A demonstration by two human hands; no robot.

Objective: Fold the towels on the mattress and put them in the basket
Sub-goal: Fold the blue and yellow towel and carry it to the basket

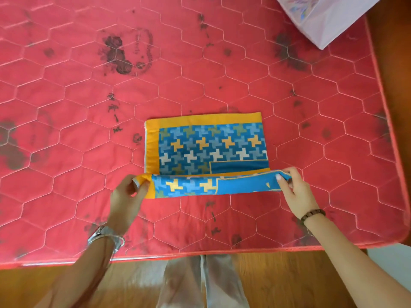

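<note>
A blue towel point(206, 145) with a yellow border and a pinwheel pattern lies on the red quilted mattress point(89, 85), near its front middle. Its near edge is lifted and turned over into a narrow fold. My left hand point(127, 196) pinches the fold's left yellow corner between thumb and fingers. My right hand point(293, 187) pinches the fold's right blue corner. Both hands hold the edge just above the mattress. A pale lilac fabric basket point(322, 16) shows at the top right, cut off by the frame.
The mattress's front edge point(200, 252) runs just before my legs, its right edge point(382, 103) beside a wooden floor point(278, 281). Dark stains mark the mattress cover. I wear a metal watch on the left wrist and a bead bracelet on the right.
</note>
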